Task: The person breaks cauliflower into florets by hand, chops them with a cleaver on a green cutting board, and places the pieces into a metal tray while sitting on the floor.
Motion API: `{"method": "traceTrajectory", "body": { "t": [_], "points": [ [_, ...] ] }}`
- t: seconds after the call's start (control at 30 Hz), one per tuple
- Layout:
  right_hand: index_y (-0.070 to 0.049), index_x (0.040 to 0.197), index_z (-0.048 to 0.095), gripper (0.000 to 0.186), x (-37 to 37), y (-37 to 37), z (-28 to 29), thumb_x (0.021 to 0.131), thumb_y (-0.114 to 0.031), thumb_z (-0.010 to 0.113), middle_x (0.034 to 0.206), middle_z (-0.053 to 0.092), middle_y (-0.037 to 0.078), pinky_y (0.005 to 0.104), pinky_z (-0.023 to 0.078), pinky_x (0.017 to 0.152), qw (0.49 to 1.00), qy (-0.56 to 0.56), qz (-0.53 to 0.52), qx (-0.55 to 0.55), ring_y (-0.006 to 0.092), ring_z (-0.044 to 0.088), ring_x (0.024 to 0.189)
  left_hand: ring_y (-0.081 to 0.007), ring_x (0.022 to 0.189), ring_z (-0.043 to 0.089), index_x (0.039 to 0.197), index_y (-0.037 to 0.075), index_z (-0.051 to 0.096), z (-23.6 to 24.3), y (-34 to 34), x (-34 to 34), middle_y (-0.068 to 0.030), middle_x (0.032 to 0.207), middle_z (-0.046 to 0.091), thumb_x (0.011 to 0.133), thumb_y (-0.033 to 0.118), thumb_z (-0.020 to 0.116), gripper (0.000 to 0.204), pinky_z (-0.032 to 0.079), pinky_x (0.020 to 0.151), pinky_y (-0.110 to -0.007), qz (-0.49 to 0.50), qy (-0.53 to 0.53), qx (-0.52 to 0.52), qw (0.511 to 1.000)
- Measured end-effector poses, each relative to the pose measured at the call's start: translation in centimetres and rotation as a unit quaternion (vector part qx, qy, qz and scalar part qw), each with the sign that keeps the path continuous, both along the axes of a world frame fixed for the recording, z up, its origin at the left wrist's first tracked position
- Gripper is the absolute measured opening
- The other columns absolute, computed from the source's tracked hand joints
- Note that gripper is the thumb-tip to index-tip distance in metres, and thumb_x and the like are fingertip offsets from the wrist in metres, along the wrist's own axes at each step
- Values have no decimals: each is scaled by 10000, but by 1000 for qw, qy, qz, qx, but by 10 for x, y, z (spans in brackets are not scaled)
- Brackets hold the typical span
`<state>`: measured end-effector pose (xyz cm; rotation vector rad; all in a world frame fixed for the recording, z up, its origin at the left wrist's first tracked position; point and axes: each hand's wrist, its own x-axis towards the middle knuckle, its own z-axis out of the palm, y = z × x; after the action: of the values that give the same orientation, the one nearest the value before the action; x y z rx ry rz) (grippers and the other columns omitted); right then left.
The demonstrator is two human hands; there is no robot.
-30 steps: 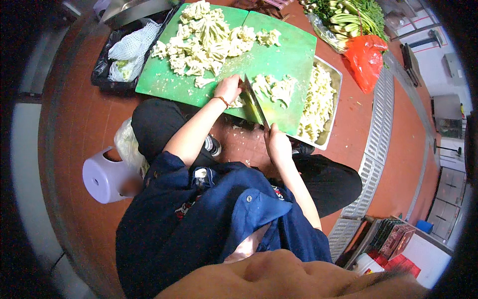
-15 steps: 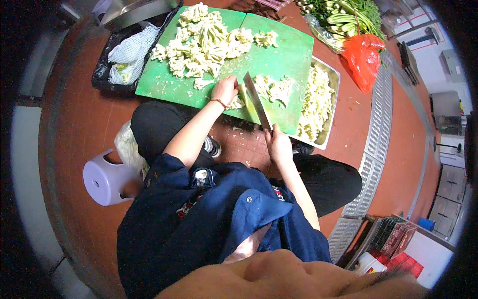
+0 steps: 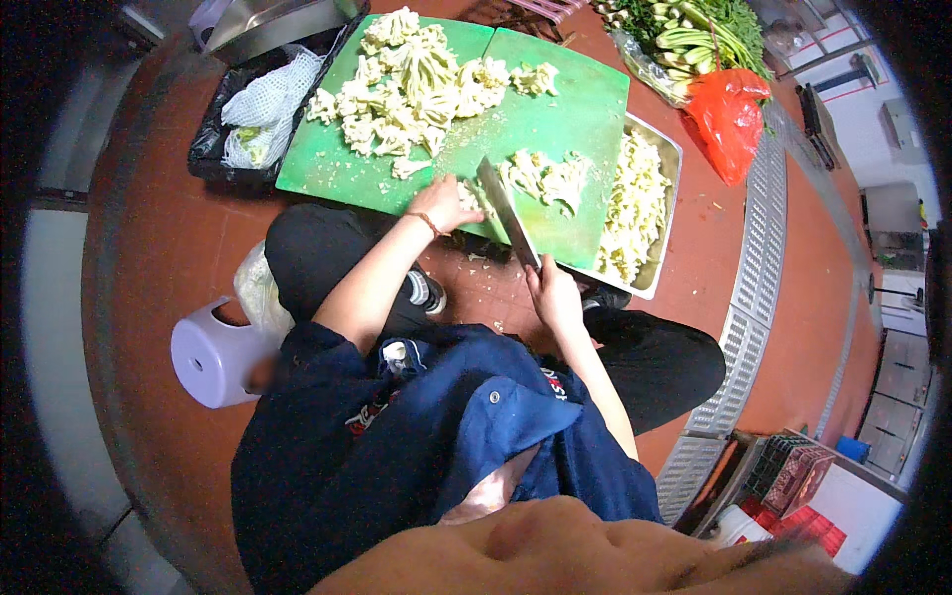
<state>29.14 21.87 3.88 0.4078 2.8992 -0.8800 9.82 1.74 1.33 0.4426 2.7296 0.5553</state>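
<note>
My left hand (image 3: 448, 208) is low on the green cutting board (image 3: 534, 119), near its front edge, with thumb and fingers around small pale cauliflower pieces (image 3: 471, 195). My right hand (image 3: 550, 283) grips the handle of a broad knife (image 3: 503, 208), whose blade lies angled just right of those pieces. A large pile of cauliflower florets (image 3: 416, 84) covers the board's back left, and a smaller group (image 3: 545, 181) lies right of the blade. A steel tray (image 3: 635, 198) full of cut cauliflower sits by the board's right side.
A black-lined bin (image 3: 213, 129) with white netting stands left of the board. A purple stool (image 3: 208, 362) and pale bag (image 3: 263, 297) are at my left. Leafy greens (image 3: 709, 40), a red bag (image 3: 724, 119), a floor drain grate (image 3: 754, 238) and crates (image 3: 793, 476) are on the right.
My left hand has moved down and slightly left along the board's front edge, its fingers spreading a little. The knife and my right hand have shifted slightly down, the blade tip moving left.
</note>
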Motion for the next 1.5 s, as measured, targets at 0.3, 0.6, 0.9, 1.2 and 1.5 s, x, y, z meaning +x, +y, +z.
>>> {"method": "traceTrajectory", "body": {
  "t": [0.3,0.6,0.9,1.2,1.5],
  "points": [
    [-39,1035,544,263,23,7,-4,972,-286,607,750,666,265,552,534,644,998,-11,-40,38,457,669,727,-306,944,661,1126,39,634,-20,16,-34,-143,978,659,804,155,756,364,541,830,-409,-54,5,169,984],
    [-5,993,549,261,16,9,-27,963,-252,626,711,667,237,510,537,596,999,-21,-38,6,426,677,686,-298,874,639,1040,67,628,-27,20,-32,-126,939,622,779,86,744,286,541,808,-390,-104,52,164,980],
    [-49,1008,531,273,27,2,2,972,-309,609,757,664,256,562,531,648,1000,8,-25,-1,464,665,733,-320,1026,636,1158,45,540,-30,-12,-15,-151,1087,605,746,179,838,526,536,865,-405,-42,-5,263,964],
    [-45,989,529,256,7,-7,22,959,-284,618,744,665,248,555,526,646,998,-14,18,52,451,668,726,-345,1015,660,1006,8,636,-39,-3,-16,-179,1049,682,773,194,757,322,540,885,-434,8,36,182,983],
    [-44,967,535,276,-11,13,28,970,-311,604,741,666,253,554,532,647,995,-26,47,80,452,672,718,-386,982,655,1019,5,594,-30,16,-9,-214,1021,654,790,171,748,323,537,876,-454,5,93,114,989]
  ]
}}
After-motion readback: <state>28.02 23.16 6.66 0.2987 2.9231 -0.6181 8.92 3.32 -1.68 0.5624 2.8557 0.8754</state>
